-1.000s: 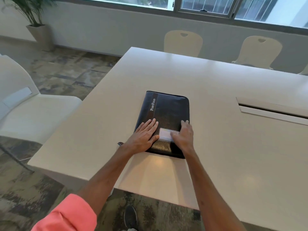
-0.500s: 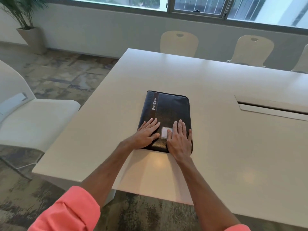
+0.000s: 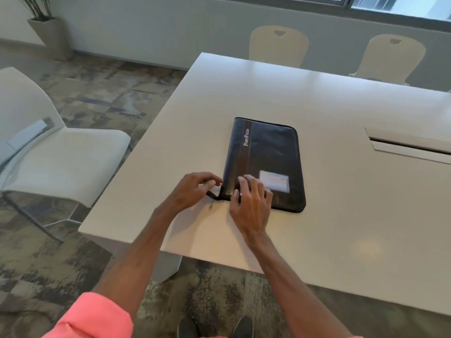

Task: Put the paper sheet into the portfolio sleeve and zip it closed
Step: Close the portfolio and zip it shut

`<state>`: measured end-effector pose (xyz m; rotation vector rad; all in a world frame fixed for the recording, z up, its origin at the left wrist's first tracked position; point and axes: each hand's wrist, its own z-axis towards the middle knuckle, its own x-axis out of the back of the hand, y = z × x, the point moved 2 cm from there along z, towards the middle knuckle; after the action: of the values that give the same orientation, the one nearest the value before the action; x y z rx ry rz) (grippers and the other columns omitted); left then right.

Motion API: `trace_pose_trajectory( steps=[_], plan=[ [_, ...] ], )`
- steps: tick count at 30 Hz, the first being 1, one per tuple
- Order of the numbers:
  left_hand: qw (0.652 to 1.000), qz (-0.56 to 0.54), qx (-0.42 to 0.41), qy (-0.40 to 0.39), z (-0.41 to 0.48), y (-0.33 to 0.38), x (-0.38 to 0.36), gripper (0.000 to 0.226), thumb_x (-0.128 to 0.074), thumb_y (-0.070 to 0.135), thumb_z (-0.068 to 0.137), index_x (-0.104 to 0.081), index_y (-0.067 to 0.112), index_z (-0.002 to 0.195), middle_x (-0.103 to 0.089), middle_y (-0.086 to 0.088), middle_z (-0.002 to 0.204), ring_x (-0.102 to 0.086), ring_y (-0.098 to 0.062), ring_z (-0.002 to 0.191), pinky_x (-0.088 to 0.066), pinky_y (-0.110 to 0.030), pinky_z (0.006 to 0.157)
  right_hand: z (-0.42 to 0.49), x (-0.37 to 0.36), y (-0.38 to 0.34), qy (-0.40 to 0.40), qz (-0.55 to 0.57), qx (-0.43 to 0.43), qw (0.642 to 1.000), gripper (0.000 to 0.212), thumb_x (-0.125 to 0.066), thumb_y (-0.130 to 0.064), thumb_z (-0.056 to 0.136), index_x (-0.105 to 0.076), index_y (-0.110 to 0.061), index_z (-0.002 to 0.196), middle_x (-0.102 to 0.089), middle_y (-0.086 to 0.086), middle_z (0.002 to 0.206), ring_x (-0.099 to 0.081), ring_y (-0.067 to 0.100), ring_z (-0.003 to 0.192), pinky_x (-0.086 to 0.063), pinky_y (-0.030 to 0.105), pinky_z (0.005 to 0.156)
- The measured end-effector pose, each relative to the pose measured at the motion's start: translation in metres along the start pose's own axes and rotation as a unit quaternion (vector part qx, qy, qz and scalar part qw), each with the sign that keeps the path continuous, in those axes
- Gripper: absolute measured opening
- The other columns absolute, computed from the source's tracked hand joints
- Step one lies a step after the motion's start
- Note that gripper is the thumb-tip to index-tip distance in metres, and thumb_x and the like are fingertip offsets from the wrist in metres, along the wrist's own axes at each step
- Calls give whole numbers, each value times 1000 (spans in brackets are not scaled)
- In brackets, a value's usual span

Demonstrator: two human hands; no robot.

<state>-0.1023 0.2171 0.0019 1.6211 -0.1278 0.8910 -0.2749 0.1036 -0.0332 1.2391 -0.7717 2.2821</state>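
Sheet seemingly in, closing almost done: right hand (image 3: 251, 201) is pressing the portfolio (image 3: 268, 152) loose-fingered, left hand (image 3: 192, 191) curling at the zip pull (image 3: 211, 203), grip unclear.

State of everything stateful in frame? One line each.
Black leather-look portfolio: closed, flat on white table.
Metal zipper pull: at near-left corner, lying on table.
Left hand: fingers curled at that corner; grip unclear.
Right hand: pressing portfolio flat.

soft daylight falls from the window (image 3: 400, 3) beyond the table (image 3: 341, 167), leaving pale glare near its front edge; wide-angle bending at the edges, slight softness overall.
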Motion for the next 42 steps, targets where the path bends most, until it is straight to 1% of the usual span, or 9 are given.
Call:
trace_pose_trajectory(
  steps=[3,8,14,17,20,24,31,36,42],
  plan=[
    [999,13,-8,-38,-15,-9,2,35,-65,6,100,-78,26,126,-79,10,116,-73,2,110,-51,-12,100,-14,1,-22,21,26,21,999,17,-58,-38,100,-64,-23,104,-61,-2,102,-56,15,85,-47,35,74],
    [995,75,-52,-48,-21,-17,4,33,-80,19,95,-76,30,125,-77,13,114,-70,-4,108,-53,-20,96,-30,2,-45,-24,44,36,998,31,-63,-46,101,-64,-22,82,-60,-8,80,-44,8,54,-35,23,49],
    [990,116,-69,-27,-23,-20,-3,20,-73,16,99,-80,30,110,-72,14,105,-62,4,99,-44,-12,84,-31,6,-55,-71,21,-2,997,39,-57,-59,104,-64,-21,96,-61,-9,93,-55,12,57,-52,29,50],
    [991,111,-77,-21,-22,-18,-4,21,-71,12,99,-80,28,112,-75,13,104,-65,3,94,-47,-11,83,-30,10,-56,-81,28,-29,996,25,-61,-45,103,-66,-22,97,-65,-8,96,-59,14,61,-55,30,53],
    [989,110,-92,-23,-21,-16,-5,21,-71,11,98,-79,25,111,-76,11,103,-67,0,94,-53,-19,85,-30,12,-57,-85,43,-52,994,15,-64,-34,102,-68,-21,96,-66,-6,95,-59,14,62,-53,29,53],
    [986,118,-114,-15,-22,-14,-7,16,-74,15,97,-77,24,109,-75,10,102,-68,-7,94,-60,-32,89,-28,13,-58,-85,63,-64,992,19,-62,-37,106,-69,-21,97,-67,-6,95,-61,13,66,-58,32,58],
    [983,132,-127,9,-22,-18,-4,13,-73,15,99,-77,24,109,-75,8,100,-67,-11,90,-60,-40,85,-25,13,-52,-76,28,-65,995,18,-64,-37,103,-70,-23,94,-68,-7,90,-63,17,65,-46,29,53],
    [983,134,-122,27,-23,-22,-6,28,-73,17,101,-70,32,124,-73,11,100,-65,-9,91,-60,-38,90,-24,15,-40,-60,9,-78,995,18,-64,-35,104,-72,-20,97,-70,-5,92,-65,17,65,-58,35,56],
    [977,146,-151,29,-30,-19,-12,44,-68,16,102,-63,39,139,-71,8,106,-62,-10,97,-58,-33,87,-25,20,-31,-33,-5,-89,995,16,-68,-28,100,-70,-20,87,-65,-4,78,-56,14,56,-52,29,50]
  ],
)
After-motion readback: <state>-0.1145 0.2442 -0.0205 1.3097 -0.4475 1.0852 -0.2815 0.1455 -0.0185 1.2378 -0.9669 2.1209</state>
